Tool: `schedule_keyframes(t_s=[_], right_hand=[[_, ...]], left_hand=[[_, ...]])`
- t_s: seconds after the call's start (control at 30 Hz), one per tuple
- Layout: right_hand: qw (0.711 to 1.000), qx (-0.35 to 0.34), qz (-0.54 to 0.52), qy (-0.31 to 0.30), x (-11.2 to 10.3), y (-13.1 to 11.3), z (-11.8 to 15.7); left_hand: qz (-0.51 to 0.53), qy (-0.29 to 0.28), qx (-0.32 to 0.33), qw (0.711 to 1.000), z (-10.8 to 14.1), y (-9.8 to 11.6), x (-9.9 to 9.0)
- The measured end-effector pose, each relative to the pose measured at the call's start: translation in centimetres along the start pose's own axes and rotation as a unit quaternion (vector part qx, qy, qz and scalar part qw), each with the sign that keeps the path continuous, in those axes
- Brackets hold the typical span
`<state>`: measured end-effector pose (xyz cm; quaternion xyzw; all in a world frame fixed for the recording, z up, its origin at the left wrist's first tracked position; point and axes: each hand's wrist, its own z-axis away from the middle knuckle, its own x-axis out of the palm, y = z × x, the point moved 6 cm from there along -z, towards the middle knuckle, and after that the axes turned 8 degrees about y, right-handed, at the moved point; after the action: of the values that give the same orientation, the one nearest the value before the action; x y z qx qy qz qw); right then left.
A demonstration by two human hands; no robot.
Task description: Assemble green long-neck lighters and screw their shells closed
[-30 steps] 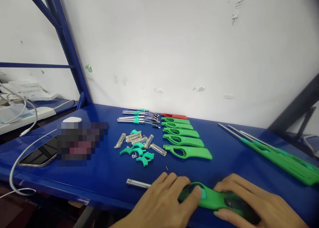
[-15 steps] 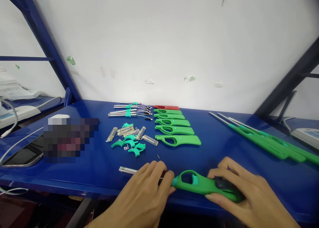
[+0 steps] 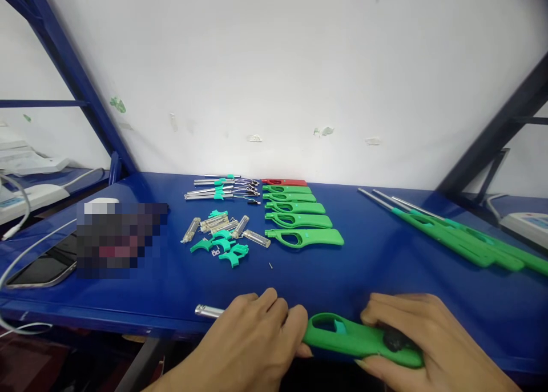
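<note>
While the left hand [image 3: 257,335] grips a green stick lighter [image 3: 351,336] near its neck, fingers curled over the top and the thumb tip showing beneath, the right hand [image 3: 432,335] grasps the handle end, thumb along the near side. The lighter lies sideways along the front edge of the blue table [image 3: 342,278], its metal tip pointing left; whether it touches the tabletop is unclear. A black object [image 3: 394,339] sits against the handle under the right fingers, its shape mostly hidden.

Beyond the hands, a small metal pin [image 3: 270,265] lies by itself. Between it and the back edge are teal triggers [image 3: 231,256] and clear fuel tanks [image 3: 257,239], loosely mixed. Closer to the back edge rest metal barrels [image 3: 209,196] with wires, beside a row of green lighter shells [image 3: 317,237] with a red shell [image 3: 286,182] at its far end. Toward the right edge, lighters with barrels fitted [image 3: 449,241] lie slantwise together; near the left edge lies a phone [image 3: 47,263].
</note>
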<state>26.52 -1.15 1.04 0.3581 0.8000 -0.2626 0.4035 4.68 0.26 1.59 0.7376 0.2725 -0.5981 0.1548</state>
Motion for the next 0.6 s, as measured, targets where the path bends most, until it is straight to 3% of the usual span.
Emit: schedule_keyframes(t_s=[0.13, 0.3, 0.43, 0.6], right_hand=[[0.998, -0.053, 0.011, -0.013, 0.0, -0.7, -1.3], [0.988, -0.137, 0.045, -0.056, -0.3, -0.9, -3.5], [0.967, -0.234, 0.098, 0.014, -2.2, -1.6, -4.2], [0.93, -0.326, 0.152, 0.076, -4.5, -2.1, -2.7]], left_hand=[[0.033, -0.052, -0.008, 0.998, 0.0, -0.7, -0.4], [0.061, -0.06, -0.03, 0.996, 0.5, -1.8, -0.7], [0.093, -0.053, -0.041, 0.993, 0.7, -2.3, -1.0], [0.146, -0.071, -0.052, 0.985, 1.3, -2.6, -2.3]])
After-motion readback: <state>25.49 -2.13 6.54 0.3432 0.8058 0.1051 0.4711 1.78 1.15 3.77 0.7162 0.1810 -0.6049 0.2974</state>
